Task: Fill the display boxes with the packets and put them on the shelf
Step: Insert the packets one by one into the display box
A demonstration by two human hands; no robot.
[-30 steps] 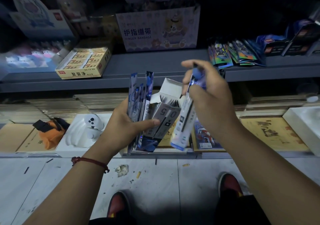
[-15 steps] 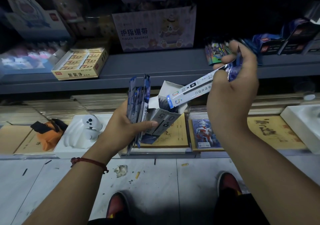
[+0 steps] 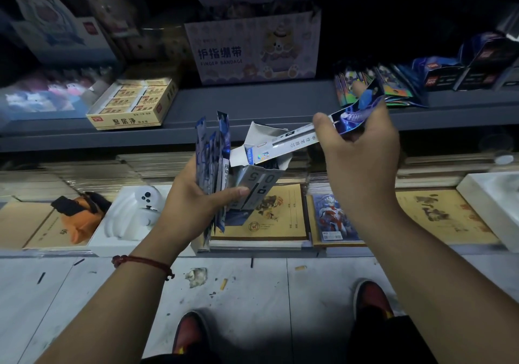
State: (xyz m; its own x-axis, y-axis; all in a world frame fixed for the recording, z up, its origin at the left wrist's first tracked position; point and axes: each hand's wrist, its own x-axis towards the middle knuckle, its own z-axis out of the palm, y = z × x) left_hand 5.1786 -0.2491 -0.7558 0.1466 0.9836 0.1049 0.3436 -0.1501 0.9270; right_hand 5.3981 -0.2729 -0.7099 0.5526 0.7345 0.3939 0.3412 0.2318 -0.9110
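Grey "0.5" display box [image 3: 262, 182], "FINGER BANDAGE" carton [image 3: 252, 52], white packet [image 3: 292, 141]

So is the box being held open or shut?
Open: flaps on the display box stand up, and the packet reaches its mouth.

left wrist: red cord bracelet [image 3: 141, 262] | forearms [image 3: 112, 307]: bare | shoes [image 3: 191, 332]: red, dark trim | trousers [image 3: 387, 341]: black

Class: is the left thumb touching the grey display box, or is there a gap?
Touching. In the head view the thumb of the left hand lies flat across the front of the display box.
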